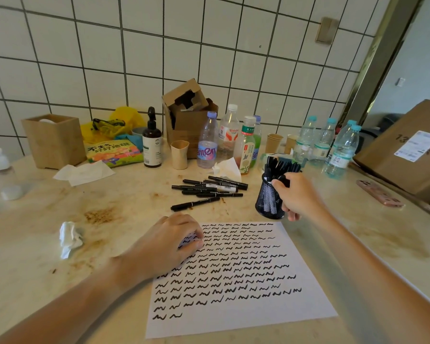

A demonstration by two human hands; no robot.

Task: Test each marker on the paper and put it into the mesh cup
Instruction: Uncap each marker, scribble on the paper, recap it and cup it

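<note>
right grip (293, 194): pinching marker (283, 181) over mesh cup (267, 197) | left grip (174, 240): pressing paper (246, 319)

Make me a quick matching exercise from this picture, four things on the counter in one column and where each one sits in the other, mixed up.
Things
1. mesh cup
2. loose markers
3. crumpled tissue
4. pink phone

Places
A. left of the paper, on the stained counter
B. beyond the paper's far edge, lying flat in a pile
C. far right, beside the cardboard box
D. at the paper's far right corner, with the right hand against it

Pairs: 1-D, 2-B, 3-A, 4-C
</note>
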